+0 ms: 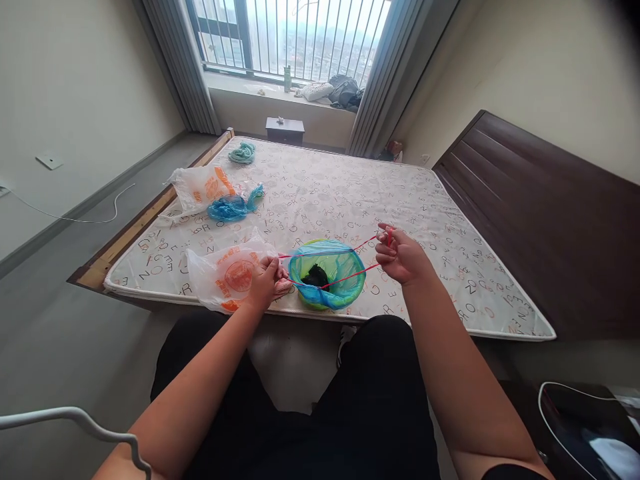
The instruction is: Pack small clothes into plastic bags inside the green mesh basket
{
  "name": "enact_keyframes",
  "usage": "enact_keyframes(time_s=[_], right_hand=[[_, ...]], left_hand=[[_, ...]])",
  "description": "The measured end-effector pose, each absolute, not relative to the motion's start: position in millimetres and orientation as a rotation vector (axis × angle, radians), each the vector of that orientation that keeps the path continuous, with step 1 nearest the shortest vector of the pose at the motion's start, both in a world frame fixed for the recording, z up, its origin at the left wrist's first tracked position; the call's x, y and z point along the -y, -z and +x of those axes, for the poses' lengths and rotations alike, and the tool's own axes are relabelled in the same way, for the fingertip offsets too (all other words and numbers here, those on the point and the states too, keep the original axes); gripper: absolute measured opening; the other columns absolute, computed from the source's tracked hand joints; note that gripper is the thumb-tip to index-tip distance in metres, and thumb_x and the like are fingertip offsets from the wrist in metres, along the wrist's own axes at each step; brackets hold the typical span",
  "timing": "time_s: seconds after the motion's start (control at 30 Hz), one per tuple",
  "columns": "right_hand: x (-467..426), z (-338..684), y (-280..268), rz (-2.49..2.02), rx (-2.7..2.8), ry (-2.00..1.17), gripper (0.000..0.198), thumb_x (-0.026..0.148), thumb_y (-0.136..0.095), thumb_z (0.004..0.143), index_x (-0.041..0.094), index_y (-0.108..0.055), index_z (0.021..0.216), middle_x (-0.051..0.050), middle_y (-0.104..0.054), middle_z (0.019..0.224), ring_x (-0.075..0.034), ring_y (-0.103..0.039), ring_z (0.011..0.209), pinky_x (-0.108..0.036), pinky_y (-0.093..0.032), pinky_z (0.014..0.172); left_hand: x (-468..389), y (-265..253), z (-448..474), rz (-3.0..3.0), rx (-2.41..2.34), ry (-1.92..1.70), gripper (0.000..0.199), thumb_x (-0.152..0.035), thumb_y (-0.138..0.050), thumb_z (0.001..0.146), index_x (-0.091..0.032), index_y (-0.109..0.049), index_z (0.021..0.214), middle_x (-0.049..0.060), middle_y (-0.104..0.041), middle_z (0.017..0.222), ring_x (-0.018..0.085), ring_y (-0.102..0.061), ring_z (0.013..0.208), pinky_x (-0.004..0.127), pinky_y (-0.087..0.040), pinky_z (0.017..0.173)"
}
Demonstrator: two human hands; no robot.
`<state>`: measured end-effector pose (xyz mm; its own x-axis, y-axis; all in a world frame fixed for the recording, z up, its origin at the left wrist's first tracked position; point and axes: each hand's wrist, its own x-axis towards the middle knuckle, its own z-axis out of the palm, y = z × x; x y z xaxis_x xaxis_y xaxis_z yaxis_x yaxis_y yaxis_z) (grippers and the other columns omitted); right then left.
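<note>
A green bin lined with a blue plastic bag stands near the front edge of the mattress. Something black and crumpled lies inside it. Red drawstrings run out from the bag's rim to both sides and are pulled taut. To the left of the bin, my left hand is closed on the drawstring, beside a white plastic bag with orange print. My right hand, raised to the right of the bin, has the other end looped round its curled fingers.
On the left of the mattress lie another white bag, a blue plastic bag and a coiled teal bundle. A dark headboard rises at right. A small nightstand stands beyond, below the window.
</note>
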<state>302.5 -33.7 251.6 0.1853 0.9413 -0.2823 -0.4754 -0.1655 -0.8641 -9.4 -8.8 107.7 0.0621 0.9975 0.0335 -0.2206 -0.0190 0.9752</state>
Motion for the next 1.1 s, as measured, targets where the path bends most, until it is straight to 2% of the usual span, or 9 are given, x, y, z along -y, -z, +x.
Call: enact_keyframes(time_s=[0.13,0.27,0.33,0.43,0.57,0.67,0.9,0.97,1.1], right_hand=[[36.0,298.2,-261.1,-1.116,0.578,-1.344,0.025,0.02,-0.069,0.081,0.024,-0.059,0.103,0.006,-0.057,0.073,-0.004,-0.032,0.044,-0.012,-0.025,0.034],[38.4,292.5,-268.5,-1.089,0.62,-1.238,0.03,0.02,-0.071,0.078,0.025,-0.061,0.105,0.002,-0.067,0.089,-0.003,-0.038,0.046,-0.014,-0.028,0.035],[39.2,291.2,-272.1,-1.073,0.642,-1.163,0.031,0.021,-0.071,0.078,0.025,-0.062,0.107,0.0,-0.07,0.101,-0.003,-0.041,0.048,-0.015,-0.031,0.036],[40.2,292.3,-278.1,-1.05,0.679,-1.097,0.031,0.022,-0.069,0.081,0.026,-0.064,0.112,-0.002,-0.07,0.114,-0.004,-0.052,0.056,-0.017,-0.04,0.042],[42.4,298.0,-286.7,-1.027,0.789,-1.047,0.033,0.03,-0.072,0.084,0.026,-0.065,0.116,-0.005,-0.071,0.12,-0.01,-0.065,0.071,-0.022,-0.05,0.053],[43.7,302.9,-292.7,-0.999,0.915,-0.964,0.039,0.038,-0.076,0.084,0.03,-0.064,0.121,-0.005,-0.069,0.126,-0.014,-0.07,0.083,-0.024,-0.053,0.057],[41.3,301.1,-303.9,-0.91,1.071,-1.0,0.052,0.038,-0.078,0.083,0.042,-0.057,0.13,0.0,-0.056,0.149,-0.022,-0.073,0.107,-0.034,-0.064,0.073],[39.0,297.5,-307.9,-0.92,1.075,-1.03,0.056,0.034,-0.078,0.082,0.041,-0.056,0.133,-0.002,-0.054,0.15,-0.022,-0.074,0.106,-0.034,-0.065,0.071],[32.4,294.6,-319.5,-0.977,1.063,-0.96,0.055,0.025,-0.075,0.08,0.037,-0.058,0.131,-0.004,-0.058,0.141,-0.019,-0.074,0.097,-0.027,-0.062,0.063]], left_hand=[[6.9,-128.0,-8.3,0.95,-0.908,-1.23,0.041,-0.053,-0.067,0.09,-0.024,-0.042,0.075,-0.009,-0.038,0.055,0.009,-0.042,0.046,0.024,-0.052,0.055],[6.4,-150.8,-7.2,0.932,-0.843,-1.176,0.029,-0.046,-0.072,0.087,-0.021,-0.062,0.095,-0.009,-0.04,0.056,0.007,-0.038,0.044,0.022,-0.048,0.049],[4.1,-162.1,-7.6,0.941,-0.811,-1.172,0.031,-0.044,-0.072,0.088,-0.021,-0.066,0.109,-0.008,-0.047,0.061,0.007,-0.039,0.044,0.024,-0.051,0.052],[-0.7,-178.2,-8.8,0.925,-0.759,-1.203,0.032,-0.041,-0.072,0.09,-0.021,-0.068,0.115,-0.003,-0.059,0.075,0.006,-0.046,0.048,0.026,-0.053,0.055],[-4.9,-195.6,-10.7,0.768,-0.715,-1.252,0.02,-0.036,-0.075,0.09,-0.019,-0.069,0.1,0.001,-0.067,0.083,0.01,-0.062,0.063,0.025,-0.056,0.063],[-6.3,-203.2,-13.1,0.661,-0.676,-1.28,0.02,-0.033,-0.08,0.086,-0.018,-0.068,0.093,0.001,-0.071,0.084,0.011,-0.068,0.072,0.024,-0.058,0.069],[-8.2,-210.1,-14.7,0.679,-0.628,-1.293,0.041,-0.025,-0.085,0.081,-0.024,-0.072,0.119,0.003,-0.077,0.102,0.011,-0.072,0.081,0.024,-0.058,0.076],[-7.8,-210.5,-14.1,0.73,-0.636,-1.271,0.053,-0.024,-0.084,0.082,-0.029,-0.067,0.132,0.002,-0.077,0.105,0.01,-0.072,0.079,0.025,-0.059,0.077],[-9.5,-209.9,-16.0,0.859,-0.685,-1.228,0.08,-0.025,-0.082,0.085,-0.038,-0.047,0.155,0.001,-0.075,0.104,0.01,-0.071,0.07,0.027,-0.061,0.076]])
